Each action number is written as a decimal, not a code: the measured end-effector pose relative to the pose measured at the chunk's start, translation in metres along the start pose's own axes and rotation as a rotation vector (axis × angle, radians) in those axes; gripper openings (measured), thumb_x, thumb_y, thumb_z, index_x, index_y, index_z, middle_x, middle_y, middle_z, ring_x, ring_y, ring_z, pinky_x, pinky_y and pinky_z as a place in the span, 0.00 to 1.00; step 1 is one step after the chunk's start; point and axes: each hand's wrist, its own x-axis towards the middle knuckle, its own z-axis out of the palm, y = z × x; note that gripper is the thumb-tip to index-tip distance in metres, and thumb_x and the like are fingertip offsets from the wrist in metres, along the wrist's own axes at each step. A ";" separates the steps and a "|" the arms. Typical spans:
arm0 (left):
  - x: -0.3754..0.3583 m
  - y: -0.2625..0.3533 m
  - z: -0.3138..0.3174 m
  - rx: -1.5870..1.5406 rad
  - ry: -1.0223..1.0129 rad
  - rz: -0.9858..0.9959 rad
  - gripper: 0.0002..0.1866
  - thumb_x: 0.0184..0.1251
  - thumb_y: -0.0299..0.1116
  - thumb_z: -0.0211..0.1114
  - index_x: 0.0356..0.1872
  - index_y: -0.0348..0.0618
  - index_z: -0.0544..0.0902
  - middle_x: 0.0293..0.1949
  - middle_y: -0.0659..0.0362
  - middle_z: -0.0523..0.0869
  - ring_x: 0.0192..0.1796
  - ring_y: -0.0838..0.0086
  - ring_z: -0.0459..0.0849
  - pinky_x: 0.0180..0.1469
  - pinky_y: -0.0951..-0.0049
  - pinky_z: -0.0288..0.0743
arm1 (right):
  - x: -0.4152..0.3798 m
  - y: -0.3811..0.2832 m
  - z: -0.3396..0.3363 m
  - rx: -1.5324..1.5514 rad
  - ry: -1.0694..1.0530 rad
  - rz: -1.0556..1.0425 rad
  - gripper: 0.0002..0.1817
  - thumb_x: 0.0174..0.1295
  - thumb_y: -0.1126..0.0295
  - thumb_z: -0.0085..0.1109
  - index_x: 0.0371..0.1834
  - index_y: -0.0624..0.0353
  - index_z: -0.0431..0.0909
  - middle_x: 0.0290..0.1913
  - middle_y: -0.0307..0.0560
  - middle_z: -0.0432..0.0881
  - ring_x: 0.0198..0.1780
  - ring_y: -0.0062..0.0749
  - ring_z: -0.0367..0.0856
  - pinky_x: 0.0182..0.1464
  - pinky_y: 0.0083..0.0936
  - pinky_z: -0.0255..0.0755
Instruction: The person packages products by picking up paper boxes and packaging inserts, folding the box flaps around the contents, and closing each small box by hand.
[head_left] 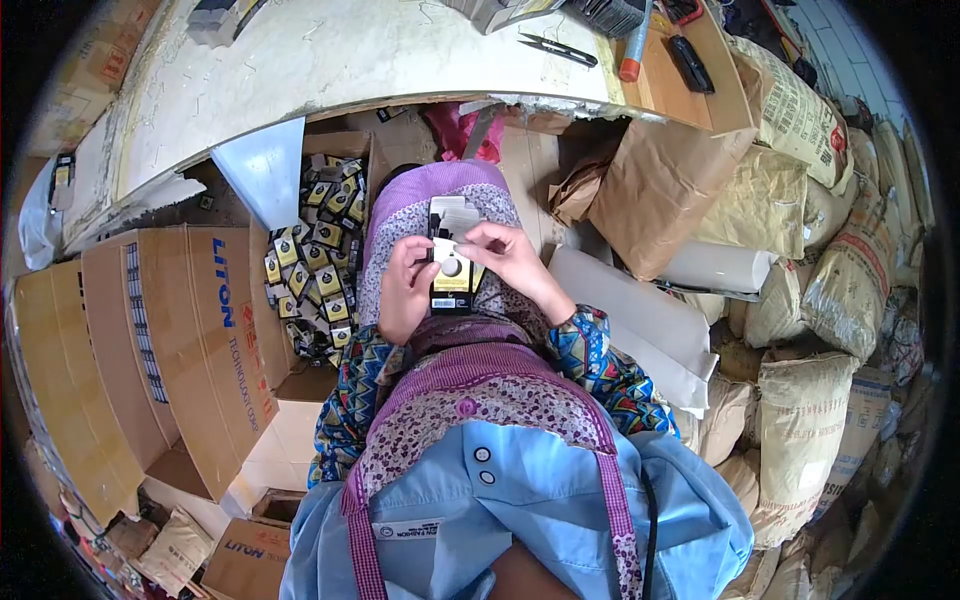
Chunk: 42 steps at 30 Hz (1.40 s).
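On the lap, over a purple apron (400,200), lies a small stack of black, yellow and white cards (452,285). A fan of whitish cards (455,215) extends beyond it, away from the body. My left hand (408,283) is at the left side of the stack, its fingers bent and closed at a white piece (445,245). From the right, my right hand (510,262) pinches the same white piece between thumb and fingertips. A round grey spot shows on the top card just below the fingers.
A carton (310,385) of yellow-black packets (325,260) stands left of the lap. Ahead is a worktable (380,60) with snips (558,48) and a blue-orange tube (633,50). Open cardboard boxes (190,330) lie left; wrapped bundles (800,430) are piled right.
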 end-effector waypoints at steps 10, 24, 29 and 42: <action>-0.010 0.035 -0.054 0.941 0.145 -0.067 0.15 0.57 0.22 0.61 0.47 0.39 0.74 0.40 0.48 0.83 0.41 0.61 0.83 0.42 0.68 0.77 | -0.012 0.021 0.016 -0.595 0.189 -0.109 0.14 0.51 0.68 0.65 0.40 0.61 0.77 0.35 0.47 0.79 0.38 0.33 0.77 0.43 0.25 0.68; 0.000 0.002 0.013 0.819 0.090 0.139 0.29 0.53 0.35 0.67 0.56 0.39 0.69 0.42 0.41 0.80 0.42 0.47 0.80 0.42 0.54 0.74 | -0.010 0.011 0.015 -0.064 -0.060 0.043 0.08 0.55 0.72 0.63 0.36 0.62 0.76 0.38 0.41 0.77 0.41 0.25 0.75 0.44 0.22 0.68; 0.000 -0.002 0.013 0.163 0.094 0.042 0.16 0.64 0.20 0.54 0.54 0.37 0.70 0.37 0.49 0.82 0.40 0.68 0.83 0.41 0.74 0.75 | -0.009 0.014 0.025 0.121 0.208 -0.038 0.06 0.61 0.75 0.56 0.39 0.64 0.74 0.39 0.40 0.78 0.40 0.22 0.75 0.43 0.19 0.69; -0.004 -0.005 0.006 0.000 0.058 -0.049 0.13 0.60 0.17 0.56 0.46 0.34 0.72 0.40 0.54 0.80 0.42 0.75 0.81 0.43 0.80 0.74 | -0.003 0.016 0.021 -0.030 0.136 -0.195 0.07 0.58 0.75 0.61 0.38 0.65 0.79 0.35 0.38 0.80 0.39 0.19 0.75 0.46 0.17 0.67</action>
